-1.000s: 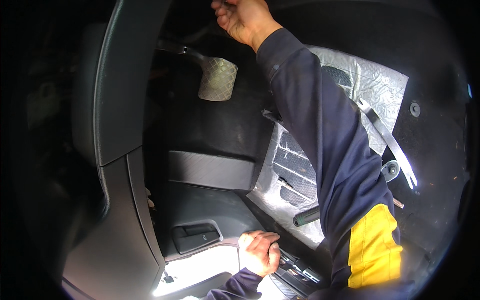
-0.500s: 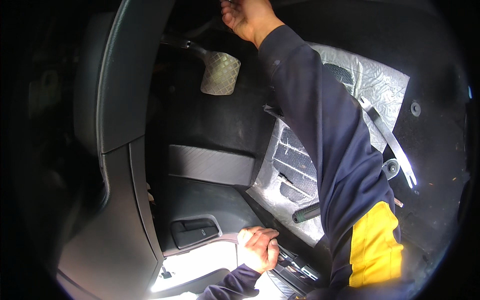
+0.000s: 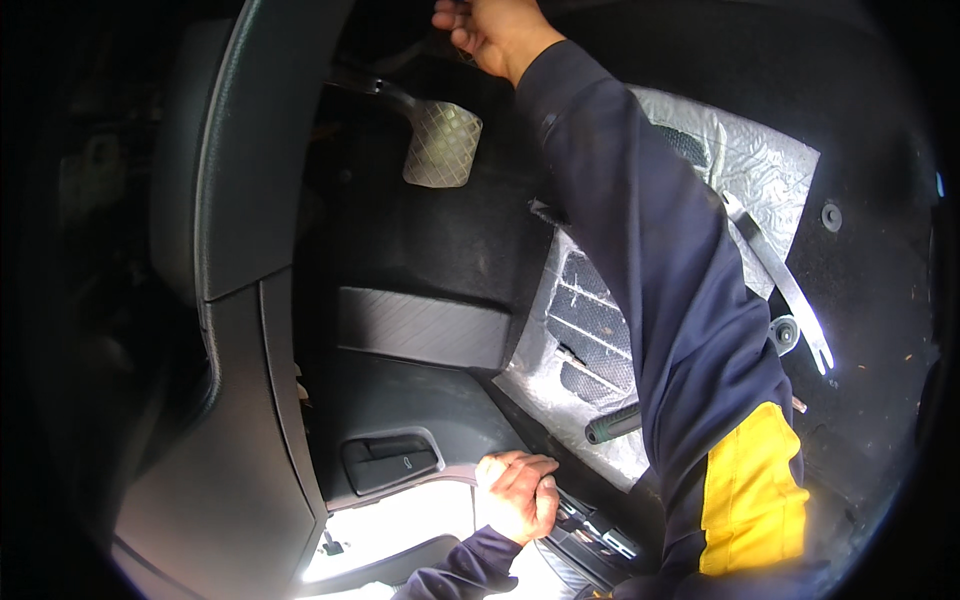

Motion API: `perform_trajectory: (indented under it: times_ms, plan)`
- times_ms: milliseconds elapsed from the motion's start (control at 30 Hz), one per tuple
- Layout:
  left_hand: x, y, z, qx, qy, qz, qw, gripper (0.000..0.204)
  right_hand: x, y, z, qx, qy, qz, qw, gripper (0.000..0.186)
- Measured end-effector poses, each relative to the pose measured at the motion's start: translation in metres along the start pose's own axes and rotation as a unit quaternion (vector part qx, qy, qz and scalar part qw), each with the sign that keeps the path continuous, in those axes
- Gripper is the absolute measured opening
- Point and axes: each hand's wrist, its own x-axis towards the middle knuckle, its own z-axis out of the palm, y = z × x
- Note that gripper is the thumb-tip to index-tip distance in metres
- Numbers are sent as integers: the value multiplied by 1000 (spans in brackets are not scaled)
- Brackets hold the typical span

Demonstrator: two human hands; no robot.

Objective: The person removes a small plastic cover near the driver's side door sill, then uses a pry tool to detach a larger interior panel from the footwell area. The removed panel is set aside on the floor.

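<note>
From my remote seat, I start at seven o'clock: dark grey moulded plastic side trim [image 3: 468, 408] with a recessed black lever [image 3: 395, 465]. I judge it stiff, light and smooth, best held by its rounded edge, away from the lever. Toward half past eleven hangs a grey pedal with a crosshatched pad [image 3: 443, 145]; probably firm and sprung, it should be taken by the grippy pad. Just beyond it, at twelve, the right hand [image 3: 495, 35] has its fingers bent (the frame crops them, annoyingly), so I can't tell whether they hold anything. At six, the left hand [image 3: 517, 497] is curled at the trim's lower end, touching it; leaning or grasping, I can't tell. At half past four lies a dark green-black cylindrical handle [image 3: 612, 425]; at three, a flat silver forked metal bar [image 3: 780, 265].
</note>
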Motion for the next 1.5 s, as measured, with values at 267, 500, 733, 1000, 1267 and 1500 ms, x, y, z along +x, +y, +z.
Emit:
perform_trajectory:
  times_ms: [267,500,733,1000,1267,1500]
  plan:
    - [0,0,0,7,-9,5,1000,19,6,5,-5,4,0,-31,1000,19]
    - [0,-1,-1,4,-2,4,1000,19,-5,3,1,21,31,-9,999,17]
    - [1,1,-1,9,-10,-1,1000,19,12,0,-17,137,-85,67,985,28]
    - [1,1,-1,6,-7,3,1000,19,2,12,9,14,51,-55,997,21]
    - [2,2,-3,6,-6,3,1000,20,15,17,-4,208,-51,31,976,21]
    - [2,1,-2,7,-9,8,1000,20,0,13,-4,31,27,-3,999,22]
